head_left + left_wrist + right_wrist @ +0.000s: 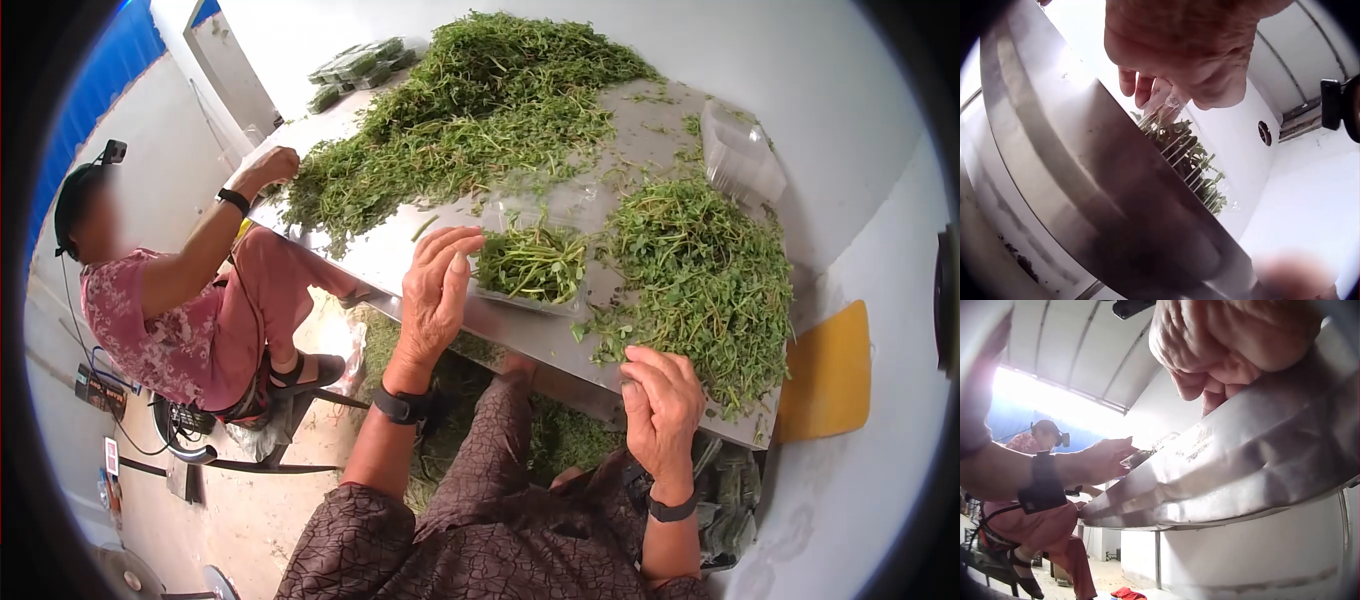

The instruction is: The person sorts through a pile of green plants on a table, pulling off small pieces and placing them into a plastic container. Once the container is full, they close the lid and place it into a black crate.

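Note:
A clear plastic box (568, 303) filled with leafy green stems (535, 262) stands near the front edge of the metal table (610, 370). At its left side my left hand (437, 295) pinches the box's edge between thumb and fingers; the left wrist view shows the fingertips against the clear plastic (1175, 100). My right hand (662, 410) hovers by the table's front edge, beside the near side of a heap of greens (700, 285). Its fingers are loosely bent, and nothing shows in them. The palm side is mostly hidden in the head view.
A larger heap of greens (480, 110) covers the table's far part. Stacked empty clear boxes (740, 155) stand at the right, filled boxes (360, 68) at the far left. Another person (180, 300) sits at left, reaching to the heap. A yellow board (825, 375) leans by the wall.

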`<state>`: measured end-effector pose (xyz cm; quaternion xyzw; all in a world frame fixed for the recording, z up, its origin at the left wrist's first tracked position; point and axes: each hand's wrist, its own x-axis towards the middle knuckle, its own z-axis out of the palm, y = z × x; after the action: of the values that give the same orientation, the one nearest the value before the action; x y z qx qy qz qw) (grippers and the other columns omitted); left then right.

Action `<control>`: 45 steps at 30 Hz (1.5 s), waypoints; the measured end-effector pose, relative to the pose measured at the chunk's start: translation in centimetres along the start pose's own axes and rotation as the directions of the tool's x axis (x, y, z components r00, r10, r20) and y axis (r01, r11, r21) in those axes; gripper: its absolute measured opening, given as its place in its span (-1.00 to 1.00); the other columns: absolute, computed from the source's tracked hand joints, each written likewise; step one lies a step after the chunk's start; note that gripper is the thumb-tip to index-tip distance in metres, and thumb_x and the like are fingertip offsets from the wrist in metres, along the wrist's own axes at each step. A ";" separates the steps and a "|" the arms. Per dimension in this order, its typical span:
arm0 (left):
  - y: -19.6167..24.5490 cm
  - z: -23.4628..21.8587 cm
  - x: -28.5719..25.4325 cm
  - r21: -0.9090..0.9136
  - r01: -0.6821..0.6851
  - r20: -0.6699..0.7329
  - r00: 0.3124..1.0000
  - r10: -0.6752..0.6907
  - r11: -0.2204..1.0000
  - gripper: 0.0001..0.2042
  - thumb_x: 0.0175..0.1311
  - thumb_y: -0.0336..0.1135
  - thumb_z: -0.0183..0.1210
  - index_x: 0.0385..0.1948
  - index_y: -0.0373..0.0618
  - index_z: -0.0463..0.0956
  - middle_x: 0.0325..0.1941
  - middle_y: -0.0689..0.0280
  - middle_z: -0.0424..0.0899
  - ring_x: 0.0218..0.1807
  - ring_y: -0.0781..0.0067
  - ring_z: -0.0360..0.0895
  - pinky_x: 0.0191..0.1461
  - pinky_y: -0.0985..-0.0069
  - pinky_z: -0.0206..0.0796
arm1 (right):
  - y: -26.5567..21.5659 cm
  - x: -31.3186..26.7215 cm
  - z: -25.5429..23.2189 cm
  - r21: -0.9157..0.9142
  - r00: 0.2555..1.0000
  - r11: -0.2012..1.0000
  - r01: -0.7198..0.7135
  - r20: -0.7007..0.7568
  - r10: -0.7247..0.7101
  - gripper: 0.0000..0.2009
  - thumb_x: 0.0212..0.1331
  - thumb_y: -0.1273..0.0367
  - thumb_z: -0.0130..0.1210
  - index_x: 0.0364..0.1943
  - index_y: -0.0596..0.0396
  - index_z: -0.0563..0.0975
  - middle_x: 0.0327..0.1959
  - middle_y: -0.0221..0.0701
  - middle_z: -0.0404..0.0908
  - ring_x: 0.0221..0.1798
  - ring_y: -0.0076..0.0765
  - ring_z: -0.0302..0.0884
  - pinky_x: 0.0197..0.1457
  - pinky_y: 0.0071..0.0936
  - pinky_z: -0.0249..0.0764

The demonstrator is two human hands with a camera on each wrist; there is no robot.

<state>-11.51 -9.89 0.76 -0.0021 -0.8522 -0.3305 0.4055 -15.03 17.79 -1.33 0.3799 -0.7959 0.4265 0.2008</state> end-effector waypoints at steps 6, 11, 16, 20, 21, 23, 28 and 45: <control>-0.9 0.7 0.1 0.287 -0.219 0.102 0.975 0.197 0.933 -0.73 0.29 -0.27 -0.07 -0.27 -0.25 0.57 -0.10 0.20 0.58 0.10 0.09 0.40 0.24 0.19 0.11 | 0.0 0.1 0.1 -0.032 1.000 0.999 0.001 0.003 -0.001 -0.84 -0.09 0.49 0.18 -0.36 0.20 0.59 -0.20 -0.30 0.63 -0.20 -0.14 0.52 -0.14 -0.33 0.46; 1.0 -0.2 1.4 0.375 -0.242 0.155 0.968 0.197 0.895 -0.72 0.27 -0.21 -0.04 -0.32 -0.23 0.58 -0.03 0.20 0.55 0.16 0.08 0.34 0.31 0.12 -0.02 | 0.0 0.1 0.1 -0.056 1.000 0.998 0.000 0.004 0.000 -0.83 -0.12 0.51 0.19 -0.36 0.19 0.59 -0.20 -0.30 0.64 -0.20 -0.14 0.53 -0.15 -0.34 0.46; 3.5 0.0 2.2 0.353 -0.342 0.261 0.930 0.259 0.871 -0.57 0.39 -0.07 -0.21 -0.12 -0.17 0.58 0.12 0.20 0.52 0.27 0.10 0.27 0.38 0.12 -0.10 | -0.1 0.0 0.3 -0.069 1.000 0.998 0.007 -0.013 -0.008 -0.82 -0.15 0.53 0.20 -0.36 0.19 0.59 -0.20 -0.30 0.64 -0.20 -0.15 0.54 -0.15 -0.35 0.47; 4.6 1.8 2.5 0.260 -0.457 0.434 0.842 0.319 0.851 -0.54 0.40 -0.01 -0.22 0.00 -0.14 0.52 0.16 0.21 0.49 0.30 0.10 0.24 0.42 0.11 -0.17 | -0.1 0.0 0.3 -0.069 1.000 0.998 0.011 -0.019 -0.013 -0.80 -0.18 0.55 0.20 -0.36 0.18 0.59 -0.21 -0.31 0.64 -0.20 -0.15 0.54 -0.16 -0.34 0.48; 4.7 2.2 2.4 0.268 -0.455 0.458 0.836 0.303 0.849 -0.54 0.41 -0.01 -0.23 0.04 -0.15 0.50 0.15 0.21 0.50 0.29 0.11 0.24 0.42 0.09 -0.19 | -0.1 0.0 0.3 -0.069 1.000 0.998 0.012 -0.021 -0.014 -0.80 -0.19 0.56 0.20 -0.36 0.18 0.59 -0.21 -0.31 0.64 -0.20 -0.15 0.54 -0.16 -0.34 0.48; 4.4 2.8 2.2 0.290 -0.446 0.471 0.837 0.279 0.847 -0.55 0.41 -0.03 -0.22 0.03 -0.16 0.50 0.12 0.21 0.52 0.28 0.13 0.25 0.43 0.08 -0.19 | -0.1 0.0 0.3 -0.068 1.000 0.998 0.010 -0.025 -0.012 -0.80 -0.19 0.56 0.20 -0.36 0.18 0.59 -0.21 -0.32 0.64 -0.20 -0.15 0.54 -0.15 -0.34 0.48; 5.1 3.0 2.3 0.341 -0.403 0.497 0.844 0.201 0.849 -0.60 0.39 -0.10 -0.18 -0.04 -0.18 0.52 -0.01 0.20 0.57 0.21 0.16 0.31 0.41 0.08 -0.17 | -0.2 -0.1 0.3 -0.065 1.000 0.998 0.005 -0.017 -0.006 -0.79 -0.20 0.57 0.19 -0.36 0.17 0.58 -0.20 -0.34 0.63 -0.18 -0.16 0.53 -0.13 -0.34 0.47; 3.6 2.2 1.7 0.290 -0.306 0.232 0.942 0.243 0.907 -0.61 0.40 -0.08 -0.15 -0.02 -0.16 0.52 0.23 0.08 0.36 0.31 0.06 0.20 0.39 0.15 -0.09 | 0.0 -0.4 0.5 -0.063 0.999 0.998 0.016 -0.040 -0.019 -0.81 -0.15 0.57 0.16 -0.36 0.13 0.57 -0.20 -0.40 0.62 -0.18 -0.20 0.52 -0.12 -0.35 0.47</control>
<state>-13.13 -6.28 2.97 -0.0880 -0.9206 -0.1248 0.3594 -14.80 17.51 -1.89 0.3717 -0.8012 0.4073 0.2324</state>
